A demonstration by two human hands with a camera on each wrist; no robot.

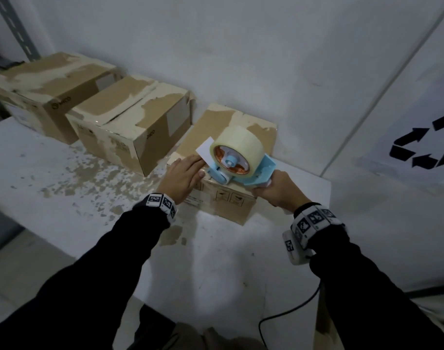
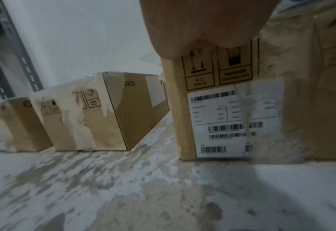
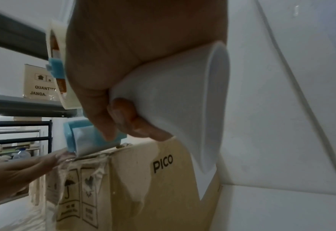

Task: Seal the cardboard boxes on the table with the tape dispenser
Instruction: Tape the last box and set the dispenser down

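Three worn cardboard boxes stand in a row on the white table [image 1: 215, 261]. The nearest box [image 1: 231, 200] [image 2: 232, 109] [image 3: 143, 187] is on the right. My right hand [image 1: 276, 190] [image 3: 123, 78] grips the white handle [image 3: 179, 100] of the blue tape dispenser [image 1: 241, 165] [image 3: 92, 136], whose roller sits on the box's near top edge. A pale tape roll [image 1: 237, 147] rides on it. My left hand [image 1: 183, 175] [image 3: 21, 171] lies flat with straight fingers on the box top, just left of the roller.
The middle box [image 1: 132, 122] [image 2: 96, 112] has a gap between its top flaps; the far box [image 1: 51, 89] [image 2: 11, 125] stands at the left by a metal rack [image 2: 11, 51]. A wall [image 1: 266, 46] runs behind. A black cable [image 1: 286, 314] hangs below the table edge.
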